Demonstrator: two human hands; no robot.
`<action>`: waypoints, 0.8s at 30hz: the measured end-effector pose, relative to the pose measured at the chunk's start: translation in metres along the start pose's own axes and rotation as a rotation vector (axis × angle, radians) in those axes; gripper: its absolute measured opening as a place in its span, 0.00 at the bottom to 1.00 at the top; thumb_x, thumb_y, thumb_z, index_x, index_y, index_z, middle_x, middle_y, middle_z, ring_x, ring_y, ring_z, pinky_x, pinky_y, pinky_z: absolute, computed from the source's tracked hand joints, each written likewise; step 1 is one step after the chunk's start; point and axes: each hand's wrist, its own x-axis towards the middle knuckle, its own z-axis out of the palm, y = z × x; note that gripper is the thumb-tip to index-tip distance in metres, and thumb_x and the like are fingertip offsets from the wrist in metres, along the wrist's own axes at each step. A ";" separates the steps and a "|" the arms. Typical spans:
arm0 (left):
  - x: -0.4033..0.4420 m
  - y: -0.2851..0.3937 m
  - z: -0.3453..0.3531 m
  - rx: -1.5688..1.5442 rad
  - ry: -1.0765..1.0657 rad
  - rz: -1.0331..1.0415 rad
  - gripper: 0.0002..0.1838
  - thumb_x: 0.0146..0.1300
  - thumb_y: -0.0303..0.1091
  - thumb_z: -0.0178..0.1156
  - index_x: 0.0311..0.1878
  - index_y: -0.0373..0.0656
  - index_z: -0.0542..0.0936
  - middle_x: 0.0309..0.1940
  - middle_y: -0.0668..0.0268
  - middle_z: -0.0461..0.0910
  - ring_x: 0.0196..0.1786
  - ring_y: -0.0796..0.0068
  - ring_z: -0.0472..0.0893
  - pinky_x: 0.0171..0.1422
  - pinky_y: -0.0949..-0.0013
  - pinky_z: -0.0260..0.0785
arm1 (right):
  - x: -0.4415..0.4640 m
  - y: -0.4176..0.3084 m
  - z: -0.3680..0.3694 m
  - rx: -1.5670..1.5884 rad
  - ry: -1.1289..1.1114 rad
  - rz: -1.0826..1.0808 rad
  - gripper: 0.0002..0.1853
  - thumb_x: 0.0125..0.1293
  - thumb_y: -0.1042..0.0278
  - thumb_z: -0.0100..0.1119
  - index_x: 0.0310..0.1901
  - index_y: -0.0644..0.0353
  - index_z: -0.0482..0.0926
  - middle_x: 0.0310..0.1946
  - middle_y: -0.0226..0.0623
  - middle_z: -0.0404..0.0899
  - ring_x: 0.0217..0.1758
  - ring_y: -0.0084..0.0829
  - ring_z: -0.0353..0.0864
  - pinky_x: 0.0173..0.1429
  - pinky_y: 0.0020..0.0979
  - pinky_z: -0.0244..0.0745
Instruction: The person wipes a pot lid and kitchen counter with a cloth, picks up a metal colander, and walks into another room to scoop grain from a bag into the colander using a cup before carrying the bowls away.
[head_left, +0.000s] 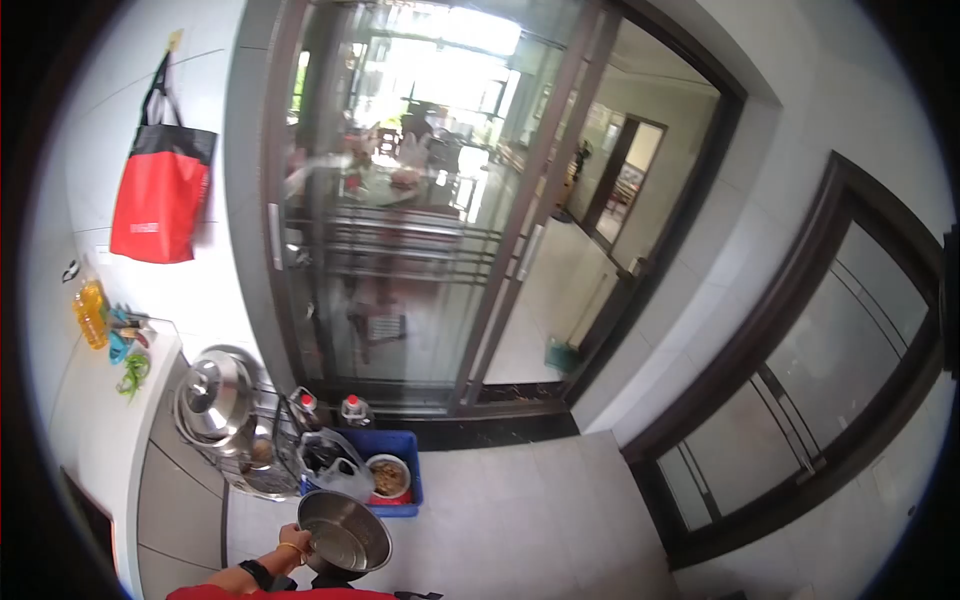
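At the bottom of the head view, my left hand (295,540) is closed on the rim of a round metal basin (345,535). The basin is tilted so that its inside shows, and it looks empty. A bracelet and a dark watch are on that arm. My right hand does not show. Just beyond the basin stands a blue crate (417,480) on the floor, with a bowl of brownish pieces (388,478) and a plastic bag (335,465) in or beside it.
A wire rack with metal pots (215,395) stands left of the crate. The white counter (90,440) holds an oil bottle (90,315) and greens (132,375). A red bag (158,205) hangs above. Ahead is a sliding glass door (400,300), partly open; another door (790,390) is right.
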 end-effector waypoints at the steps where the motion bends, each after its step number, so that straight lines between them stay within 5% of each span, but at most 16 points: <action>1: -0.005 0.005 0.022 -0.011 -0.057 -0.016 0.05 0.40 0.23 0.52 0.23 0.32 0.70 0.13 0.56 0.71 0.12 0.63 0.73 0.12 0.64 0.66 | -0.004 0.011 -0.021 0.031 0.037 0.021 0.11 0.57 0.69 0.45 0.37 0.64 0.74 0.32 0.36 0.76 0.29 0.24 0.73 0.35 0.26 0.70; 13: 0.034 0.103 0.221 0.030 -0.303 -0.053 0.10 0.41 0.26 0.53 0.29 0.32 0.72 0.16 0.55 0.73 0.14 0.63 0.74 0.15 0.65 0.69 | 0.011 0.115 -0.161 0.393 0.293 0.301 0.10 0.56 0.69 0.47 0.35 0.64 0.75 0.29 0.36 0.76 0.27 0.24 0.73 0.33 0.25 0.70; 20: 0.080 0.202 0.373 -0.038 -0.323 -0.263 0.07 0.44 0.25 0.53 0.30 0.36 0.73 0.15 0.57 0.72 0.14 0.64 0.74 0.16 0.64 0.70 | 0.082 0.087 -0.242 0.439 0.352 0.439 0.09 0.55 0.70 0.48 0.34 0.64 0.75 0.28 0.36 0.76 0.26 0.23 0.73 0.32 0.25 0.70; 21: 0.113 0.189 0.398 0.065 -0.420 0.009 0.07 0.45 0.25 0.53 0.31 0.37 0.74 0.15 0.58 0.72 0.14 0.65 0.74 0.16 0.64 0.70 | 0.093 0.078 -0.257 0.441 0.367 0.451 0.09 0.55 0.70 0.48 0.34 0.64 0.75 0.28 0.36 0.76 0.26 0.23 0.73 0.31 0.25 0.70; 24: 0.122 0.257 0.462 -0.047 -0.378 -0.156 0.07 0.45 0.26 0.55 0.31 0.37 0.73 0.16 0.59 0.72 0.15 0.65 0.75 0.17 0.66 0.70 | 0.127 0.055 -0.299 0.451 0.409 0.478 0.08 0.55 0.70 0.49 0.34 0.64 0.75 0.27 0.36 0.76 0.26 0.23 0.73 0.31 0.25 0.70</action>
